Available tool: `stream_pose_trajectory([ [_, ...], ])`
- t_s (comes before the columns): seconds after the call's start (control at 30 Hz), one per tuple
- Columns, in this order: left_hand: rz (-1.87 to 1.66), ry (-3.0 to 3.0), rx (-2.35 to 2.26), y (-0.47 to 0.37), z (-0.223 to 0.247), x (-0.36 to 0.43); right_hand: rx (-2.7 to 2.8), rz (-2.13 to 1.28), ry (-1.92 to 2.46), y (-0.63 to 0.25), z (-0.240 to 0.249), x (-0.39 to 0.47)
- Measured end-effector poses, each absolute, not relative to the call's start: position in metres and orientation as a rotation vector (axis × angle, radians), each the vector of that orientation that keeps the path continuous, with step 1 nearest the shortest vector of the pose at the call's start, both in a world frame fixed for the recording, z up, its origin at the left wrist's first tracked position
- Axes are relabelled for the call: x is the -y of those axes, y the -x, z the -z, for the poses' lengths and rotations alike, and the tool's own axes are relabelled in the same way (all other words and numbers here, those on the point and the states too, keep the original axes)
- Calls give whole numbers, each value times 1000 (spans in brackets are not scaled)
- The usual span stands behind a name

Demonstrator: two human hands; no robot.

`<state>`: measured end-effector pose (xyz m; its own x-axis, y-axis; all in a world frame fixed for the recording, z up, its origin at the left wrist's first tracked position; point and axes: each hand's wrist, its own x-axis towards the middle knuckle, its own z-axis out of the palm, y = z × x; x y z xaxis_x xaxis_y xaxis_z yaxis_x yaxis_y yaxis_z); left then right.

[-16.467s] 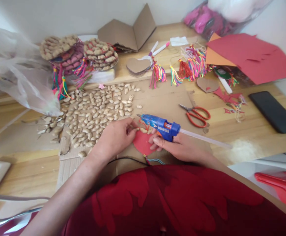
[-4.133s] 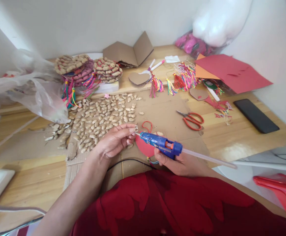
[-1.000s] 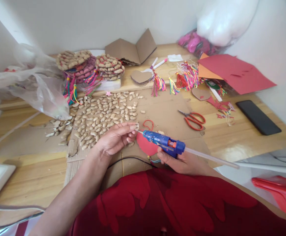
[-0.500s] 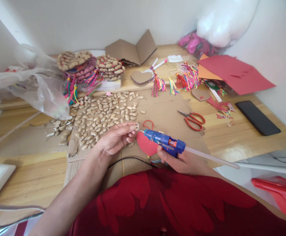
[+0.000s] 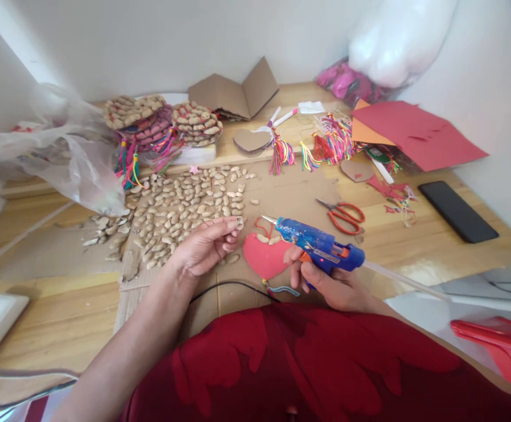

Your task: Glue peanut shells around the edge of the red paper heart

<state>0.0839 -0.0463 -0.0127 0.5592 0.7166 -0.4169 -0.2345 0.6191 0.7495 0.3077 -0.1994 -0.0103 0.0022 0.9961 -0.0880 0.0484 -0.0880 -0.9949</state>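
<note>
My left hand (image 5: 209, 243) pinches a peanut shell (image 5: 239, 223) between thumb and fingertips, just left of a red heart (image 5: 264, 255). Two peanuts (image 5: 268, 239) lie on the heart's upper part, and a red cord loop (image 5: 263, 225) shows above it. My right hand (image 5: 326, 281) is wrapped round the handle of a blue glue gun (image 5: 317, 243). The gun's metal nozzle points left over the cord loop, apart from the shell. A clear glue stick (image 5: 405, 281) sticks out of its back. Many peanuts (image 5: 185, 205) are spread on the cardboard (image 5: 282, 190) beyond my left hand.
Scissors (image 5: 346, 217) with orange-red handles lie right of the gun, with a black phone (image 5: 457, 211) farther right. Behind are peanut-covered pieces (image 5: 196, 124), colourful tassels (image 5: 334, 138), cardboard hearts (image 5: 252, 140) and red sheets (image 5: 418, 132). A plastic bag (image 5: 75, 170) sits left. A black cable (image 5: 233, 283) runs nearby.
My right hand has drawn the glue gun right and slightly back, away from the shell, uncovering the peanuts on the heart. My left hand has shifted slightly left, still holding the shell.
</note>
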Motion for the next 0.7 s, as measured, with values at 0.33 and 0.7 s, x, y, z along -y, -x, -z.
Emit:
stream_pose_trajectory([
  [0.33,-520,-1470,-1168,-88,12,50,1195,-1123,1543,-321,15,183],
  [0.7,-513,-2499,-1157,-100,15,63,1508,-649,1901,-330,4,156],
])
